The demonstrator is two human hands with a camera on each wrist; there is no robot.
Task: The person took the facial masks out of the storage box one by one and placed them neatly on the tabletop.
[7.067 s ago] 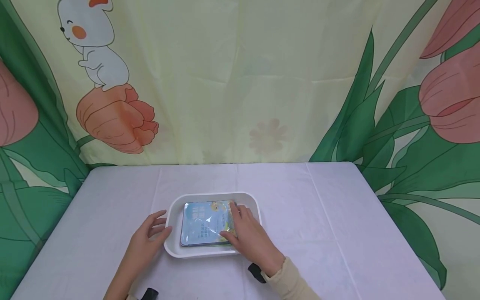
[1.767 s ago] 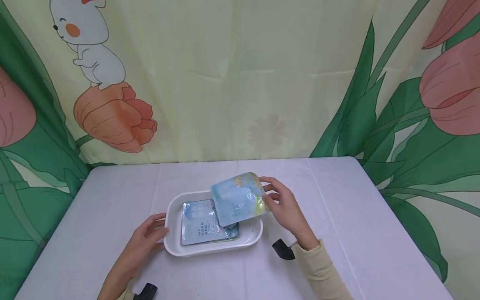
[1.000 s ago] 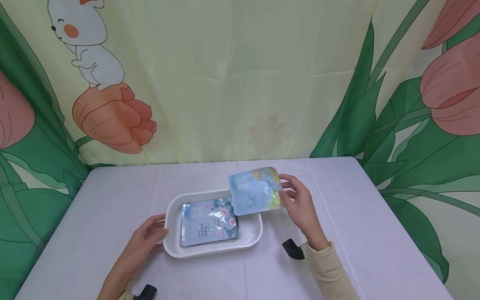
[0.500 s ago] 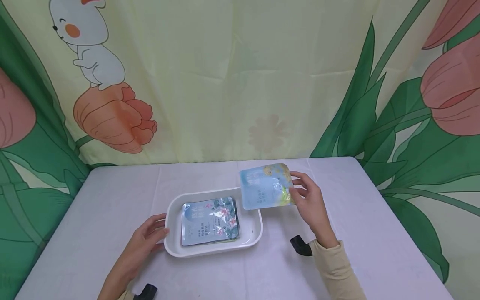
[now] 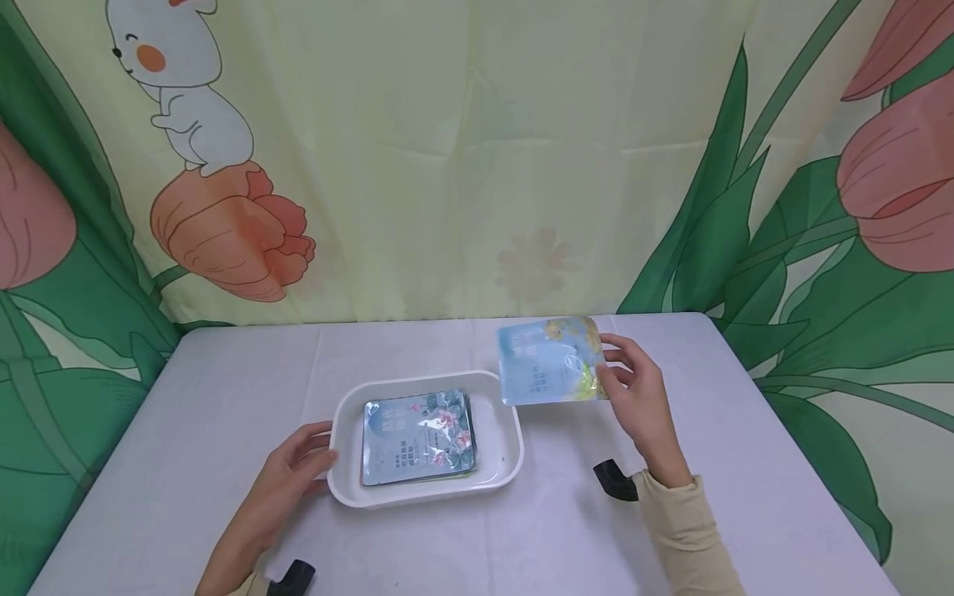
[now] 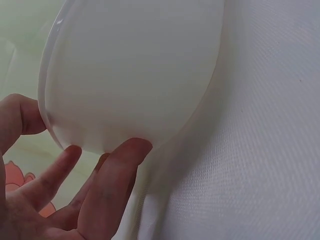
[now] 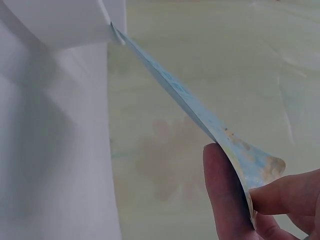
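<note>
One blue packet [image 5: 547, 362], pinched at right end by right hand [image 5: 643, 393]. Packet sticks out left from it, long way sideways, near far right corner of white tray [image 5: 493, 447]. Left hand [image 5: 294, 465], fingers loose, touches tray's left end, well apart from packet.

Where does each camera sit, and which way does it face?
Head: worn on the head, facing forward and down over the tray, the table and the curtain; left hand, right hand and beige sleeves show.
Left wrist: on that wrist, facing the tray's end from close by; only the left hand shows.
Right wrist: on that wrist, looking along the held packet toward the curtain; only the right hand shows.
Shared: the head and right wrist views both catch the held packet.
</note>
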